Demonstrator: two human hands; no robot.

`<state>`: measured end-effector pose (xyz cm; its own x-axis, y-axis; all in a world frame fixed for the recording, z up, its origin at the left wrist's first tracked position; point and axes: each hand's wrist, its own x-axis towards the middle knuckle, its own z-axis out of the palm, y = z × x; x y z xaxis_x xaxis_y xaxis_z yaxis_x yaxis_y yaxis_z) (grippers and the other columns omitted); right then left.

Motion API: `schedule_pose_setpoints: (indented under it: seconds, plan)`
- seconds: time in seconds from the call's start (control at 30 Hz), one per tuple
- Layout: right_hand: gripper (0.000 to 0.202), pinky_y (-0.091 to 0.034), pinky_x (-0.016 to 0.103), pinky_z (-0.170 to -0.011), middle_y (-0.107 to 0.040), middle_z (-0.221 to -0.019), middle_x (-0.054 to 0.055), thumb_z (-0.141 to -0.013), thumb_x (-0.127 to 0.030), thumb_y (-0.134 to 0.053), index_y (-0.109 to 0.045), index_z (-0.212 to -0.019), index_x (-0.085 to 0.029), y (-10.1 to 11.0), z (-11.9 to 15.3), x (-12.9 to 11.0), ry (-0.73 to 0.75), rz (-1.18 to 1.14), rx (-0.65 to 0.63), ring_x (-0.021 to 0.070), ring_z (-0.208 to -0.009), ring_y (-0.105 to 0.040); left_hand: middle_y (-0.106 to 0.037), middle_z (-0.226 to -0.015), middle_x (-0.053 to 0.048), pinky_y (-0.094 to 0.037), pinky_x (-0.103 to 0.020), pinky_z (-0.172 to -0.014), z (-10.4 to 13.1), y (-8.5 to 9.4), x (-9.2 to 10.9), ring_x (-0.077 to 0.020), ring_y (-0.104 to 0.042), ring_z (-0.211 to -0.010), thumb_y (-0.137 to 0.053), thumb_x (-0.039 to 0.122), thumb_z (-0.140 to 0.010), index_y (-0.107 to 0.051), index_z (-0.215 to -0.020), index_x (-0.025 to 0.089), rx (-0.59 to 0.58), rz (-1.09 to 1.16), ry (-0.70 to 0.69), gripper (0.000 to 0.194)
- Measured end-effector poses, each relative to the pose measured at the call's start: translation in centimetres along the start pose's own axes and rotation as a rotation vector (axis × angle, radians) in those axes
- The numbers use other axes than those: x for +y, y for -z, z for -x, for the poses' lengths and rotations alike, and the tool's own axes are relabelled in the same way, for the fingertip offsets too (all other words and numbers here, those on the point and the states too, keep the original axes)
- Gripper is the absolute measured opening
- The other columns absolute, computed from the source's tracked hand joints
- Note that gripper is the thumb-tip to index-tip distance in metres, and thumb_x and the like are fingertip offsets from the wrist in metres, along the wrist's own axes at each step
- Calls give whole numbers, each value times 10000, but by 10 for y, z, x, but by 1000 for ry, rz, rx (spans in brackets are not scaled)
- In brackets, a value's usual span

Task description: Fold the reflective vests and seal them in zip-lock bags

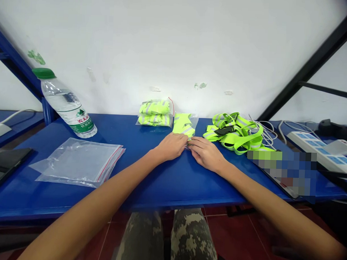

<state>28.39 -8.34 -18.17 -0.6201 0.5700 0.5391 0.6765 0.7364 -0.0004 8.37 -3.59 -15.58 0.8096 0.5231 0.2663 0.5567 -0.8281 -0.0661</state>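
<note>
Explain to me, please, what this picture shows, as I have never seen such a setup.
There is no machine: a person works with bare hands, and the single picture comes from a camera worn on the head, looking forward and down. The left hand and right hand are both at the near edge of a clear bag with a yellow-green reflective strap inside; the exact grip is hidden. On the blue table, packed bundles lie behind the left hand, loose straps lie to the right, and flat plastic bags and a water bottle are on the left.
</note>
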Motion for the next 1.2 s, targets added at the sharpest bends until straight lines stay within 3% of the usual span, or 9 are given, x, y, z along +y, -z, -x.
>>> schedule_pose_setpoints:
  seconds: [0.57, 0.8, 1.03, 1.2]
  plan:
    - [260, -538, 446, -977, -679, -1207, 96, -952, -207, -492, -743, -1020, -214, 13, -2, 8, -65, -147, -87, 263, -1155, -633, -645, -1081, -98, -455, -345, -886, 21, 3, 8, -217, -580, -1024, -405, 202, -946, -621, -1061, 155, 30, 111, 59, 249]
    - [245, -530, 455, -982, -659, -1229, 106, -936, -219, -501, -737, -997, -199, 18, -4, 8, -47, -123, -149, 271, -1172, -614, -663, -1082, -92, -483, -358, -899, 22, 8, 4, -234, -597, -1032, -471, 132, -840, -646, -1048, 163, -34, 128, 112, 273]
    - [231, -515, 451, -1017, -656, -1253, 116, -913, -223, -528, -750, -958, -177, 10, 8, 2, -85, -30, -23, 278, -1167, -617, -631, -1117, -132, -487, -390, -871, 28, 10, 18, -273, -544, -1085, -437, 119, -877, -654, -1081, 141, -7, 13, 163, 299]
    - [239, -518, 466, -999, -633, -1273, 128, -908, -249, -535, -755, -889, -160, 12, 8, 0, -112, 39, -6, 291, -1105, -633, -636, -1068, -145, -496, -406, -811, 31, 10, 23, -288, -562, -1010, -469, 148, -880, -661, -1028, 117, -28, -88, 248, 244]
